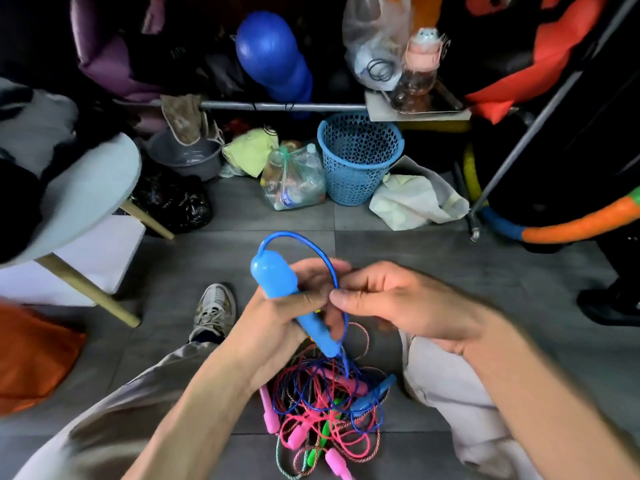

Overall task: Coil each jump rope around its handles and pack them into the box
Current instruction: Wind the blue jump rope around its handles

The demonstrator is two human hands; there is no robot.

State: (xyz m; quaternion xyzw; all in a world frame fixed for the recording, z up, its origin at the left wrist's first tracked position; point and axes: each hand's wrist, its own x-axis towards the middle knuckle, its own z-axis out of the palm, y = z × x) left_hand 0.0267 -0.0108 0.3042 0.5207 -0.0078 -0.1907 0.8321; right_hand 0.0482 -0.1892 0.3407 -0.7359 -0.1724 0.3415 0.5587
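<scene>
At the centre of the frame a blue handle [287, 299] is gripped in the left hand [277, 317], the fingers curled round its shaft so that the rounded cap points toward the upper left and the narrow end slants down toward the lower centre. From the cap a blue cord [311, 242] arches over in a loop and is pinched between thumb and forefinger of the right hand [388, 299], just beside the handle. Below the hands, at the lower centre of the frame, a tangled heap of ropes [322, 410] lies on the grey tiled floor [450, 258] between the person's legs; pink handles [268, 412], a second blue handle [375, 393] and a green one can be made out among pink, blue and braided cords. No box can be identified with certainty in this view. The handle is judged to be light, rigid plastic, smooth enough to turn in the palm, so it is best held round the middle of the shaft, as it is now. The cord is judged thin, limp and springy; it is likely to uncoil if tension is lost, so it should be taken close to the handle and kept taut while laid on in turns. Because the blue cord runs down into the heap, snagging on the other ropes is to be expected.
</scene>
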